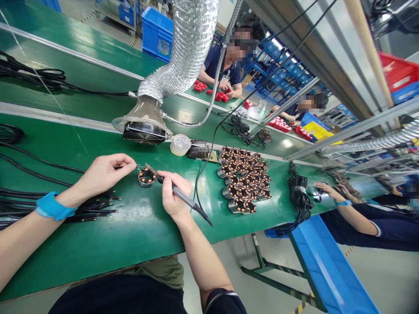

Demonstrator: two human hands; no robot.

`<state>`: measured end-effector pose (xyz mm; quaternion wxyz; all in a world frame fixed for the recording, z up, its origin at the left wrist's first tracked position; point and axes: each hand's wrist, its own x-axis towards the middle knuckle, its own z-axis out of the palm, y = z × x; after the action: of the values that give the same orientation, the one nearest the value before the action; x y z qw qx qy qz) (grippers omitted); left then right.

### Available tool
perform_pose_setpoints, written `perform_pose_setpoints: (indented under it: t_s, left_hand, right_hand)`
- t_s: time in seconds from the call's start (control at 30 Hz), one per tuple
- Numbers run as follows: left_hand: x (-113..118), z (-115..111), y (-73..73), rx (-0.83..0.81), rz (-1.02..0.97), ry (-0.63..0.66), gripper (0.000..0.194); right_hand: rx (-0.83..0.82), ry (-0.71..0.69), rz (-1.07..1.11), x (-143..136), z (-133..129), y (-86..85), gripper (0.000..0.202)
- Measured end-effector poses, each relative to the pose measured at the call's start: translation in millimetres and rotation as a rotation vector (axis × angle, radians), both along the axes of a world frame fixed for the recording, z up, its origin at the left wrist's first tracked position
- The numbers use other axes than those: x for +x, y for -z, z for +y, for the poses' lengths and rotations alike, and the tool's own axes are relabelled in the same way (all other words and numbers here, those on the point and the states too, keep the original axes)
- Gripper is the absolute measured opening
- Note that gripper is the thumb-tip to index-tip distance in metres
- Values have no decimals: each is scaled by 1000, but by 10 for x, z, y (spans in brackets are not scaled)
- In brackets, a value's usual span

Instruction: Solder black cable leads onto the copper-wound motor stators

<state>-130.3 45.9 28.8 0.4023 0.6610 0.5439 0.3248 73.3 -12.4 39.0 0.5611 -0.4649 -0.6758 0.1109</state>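
Coil ring point(146, 182) on glossy green bench point(137, 240), blue bin point(156, 34) beyond.

Our left forearm point(29, 233) slants up from the left edge toward the middle, and our left hand point(108, 173) points right, its thumb and forefinger meeting in a fine pinch. Our right forearm point(203, 253) rises from below, leaning leftward, and our right hand point(175, 195) curls in a pen-like grip. The two hands face each other, near but apart.
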Motion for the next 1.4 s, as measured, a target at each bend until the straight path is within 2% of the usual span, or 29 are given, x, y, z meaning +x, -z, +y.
perform_pose_setpoints:
  t_s: [0.3, 0.5, 0.83, 1.03, 1.23, 1.4]
  left_hand:
    - [-4, 0, -17, -12, 10, 13, 37]
    - [-10, 0, -20, -5, -1, 26, 40]
    - [-22, 4, -68, 0, 4, 58, 39]
    - [-18, -16, -85, 8, 16, 76, 38]
    - [-23, -39, -59, 74, 71, 90, 37]
    - [-46, -76, -121, 64, 68, 133, 36]
  right_hand:
    - [-45, 4, 19, -13, -18, 51, 31]
    - [-45, -41, -78, -7, 47, 161, 32]
    - [-32, -64, -217, -132, 231, 218, 27]
    - [-60, -156, -218, -188, 324, 288, 48]
    - [-69, -194, -233, -230, 328, 328, 48]
    - [-80, -170, -307, -235, 312, 300, 49]
